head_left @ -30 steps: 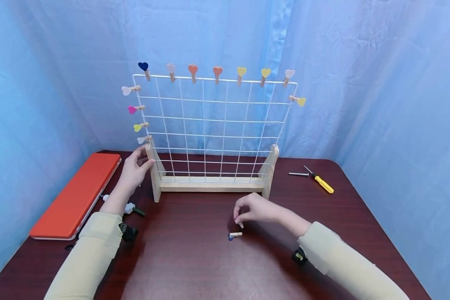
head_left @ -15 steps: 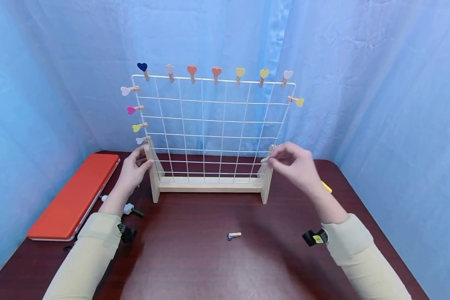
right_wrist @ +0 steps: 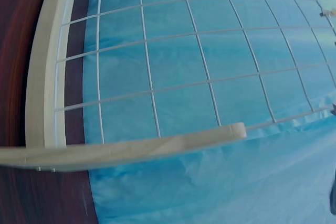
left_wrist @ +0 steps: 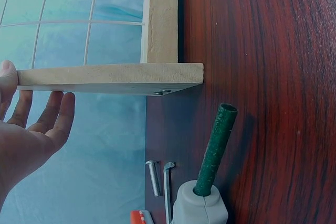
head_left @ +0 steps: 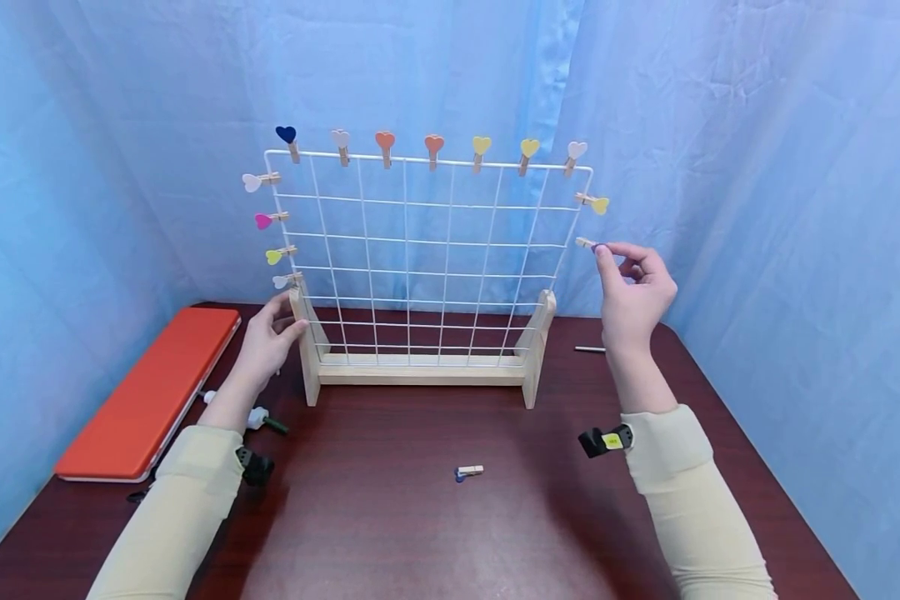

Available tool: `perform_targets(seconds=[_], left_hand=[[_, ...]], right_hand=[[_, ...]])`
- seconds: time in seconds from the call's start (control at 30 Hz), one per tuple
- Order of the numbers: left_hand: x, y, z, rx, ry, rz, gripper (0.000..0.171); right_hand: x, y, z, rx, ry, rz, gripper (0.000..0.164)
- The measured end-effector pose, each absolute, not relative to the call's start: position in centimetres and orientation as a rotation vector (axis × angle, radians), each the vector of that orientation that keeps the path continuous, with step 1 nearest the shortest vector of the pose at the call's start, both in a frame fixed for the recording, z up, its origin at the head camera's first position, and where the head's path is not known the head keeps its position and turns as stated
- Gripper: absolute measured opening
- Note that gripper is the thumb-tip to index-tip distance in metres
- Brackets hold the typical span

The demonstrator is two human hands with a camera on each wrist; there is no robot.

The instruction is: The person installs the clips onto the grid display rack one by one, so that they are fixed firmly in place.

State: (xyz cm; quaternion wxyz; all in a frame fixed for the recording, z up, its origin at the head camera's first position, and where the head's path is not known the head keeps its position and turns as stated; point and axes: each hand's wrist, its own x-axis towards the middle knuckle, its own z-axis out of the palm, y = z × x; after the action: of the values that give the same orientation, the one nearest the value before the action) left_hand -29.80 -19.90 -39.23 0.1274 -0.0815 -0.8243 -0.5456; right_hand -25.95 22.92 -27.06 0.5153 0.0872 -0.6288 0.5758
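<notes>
A white wire grid (head_left: 407,272) stands upright in a wooden stand (head_left: 423,376). My left hand (head_left: 265,343) grips the stand's left side piece near its top; in the left wrist view its thumb (left_wrist: 7,85) and fingers lie on opposite faces. Beyond the grid's right edge, my right hand (head_left: 637,296) pinches a small clothespin (head_left: 585,242) by its dark purple end, the wooden tip pointing at the wire. Above it, a yellow-heart clothespin (head_left: 600,205) is clipped on that edge. Another clothespin (head_left: 471,471), with a blue heart, lies on the table.
Heart clothespins line the grid's top, such as an orange one (head_left: 434,144), and its left edge, such as a pink one (head_left: 263,221). A red flat case (head_left: 150,392) lies left. Near the left forearm are a white piece with a green rod (left_wrist: 215,150), a bolt (left_wrist: 153,178) and a hex key (left_wrist: 167,192).
My right hand has picked up a clothespin from the table and carried it up and right to the grid's right edge. My left hand has stayed on the stand.
</notes>
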Motion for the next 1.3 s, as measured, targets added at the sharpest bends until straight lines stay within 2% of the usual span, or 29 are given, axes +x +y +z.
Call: perform_targets(seconds=[0.27,0.53,0.87,0.97,1.17,1.3], left_hand=[[-29.9,-19.8,-39.2,-0.243,-2.4,-1.586,0.061],[-29.8,-19.7,-39.2,-0.25,-2.398,-1.581,0.06],[-29.8,-19.8,-39.3,-0.231,-2.389,-1.596,0.059],[-29.8,-19.9,-39.3,-0.23,-2.392,-1.594,0.06],[-29.9,-19.8,-39.3,-0.23,-2.4,-1.588,0.06],[-30.0,-19.9,-39.3,-0.219,-2.401,-1.56,0.059]], right_hand=[[-26.9,21.8,-26.9,0.09,-1.392,1.331,0.023],[-27.4,21.0,-27.1,0.08,-1.409,1.318,0.018],[-29.5,22.5,-28.6,0.095,-1.514,1.276,0.022],[-28.7,22.6,-28.3,0.128,-1.543,1.291,0.025],[-25.0,21.7,-27.0,0.268,-1.648,1.2,0.026],[-23.9,21.6,-28.2,0.45,-1.769,1.097,0.027]])
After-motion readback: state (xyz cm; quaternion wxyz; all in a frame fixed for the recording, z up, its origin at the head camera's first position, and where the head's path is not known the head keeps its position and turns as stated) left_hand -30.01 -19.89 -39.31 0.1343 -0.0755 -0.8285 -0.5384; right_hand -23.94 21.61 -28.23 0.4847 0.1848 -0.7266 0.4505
